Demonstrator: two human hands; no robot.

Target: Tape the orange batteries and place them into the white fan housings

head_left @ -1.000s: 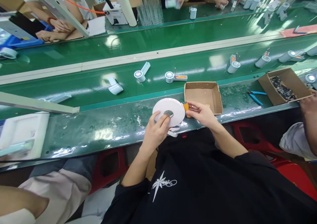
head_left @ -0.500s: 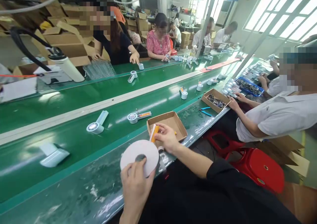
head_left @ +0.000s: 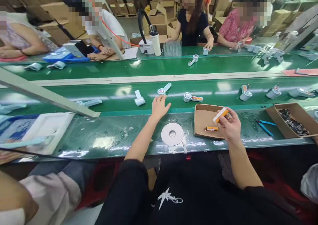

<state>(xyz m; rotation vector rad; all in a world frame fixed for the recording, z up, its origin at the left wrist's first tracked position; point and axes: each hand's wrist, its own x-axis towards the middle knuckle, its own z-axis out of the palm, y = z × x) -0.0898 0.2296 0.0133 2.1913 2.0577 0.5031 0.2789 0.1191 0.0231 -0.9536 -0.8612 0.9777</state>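
Observation:
My left hand reaches over the belt with its fingers spread. Its fingertips are at the round head of a pale blue handheld fan; whether they touch it I cannot tell. Between the thumb and fingers of my right hand is an orange battery with a strip of white tape along one side. That hand is over the right side of a shallow cardboard box, where another orange battery lies. A roll of white tape lies flat on the bench, its loose end trailing toward me.
More fans lie on the green belt, one with an orange battery in its handle and another to the left. Blue pliers and a box of small dark parts are at right. A slanted metal post crosses at left. Co-workers sit around.
My left hand has let go of the tape roll, now flat on the bench, and moved out to the fan. My right hand still holds the battery. The view has swung left.

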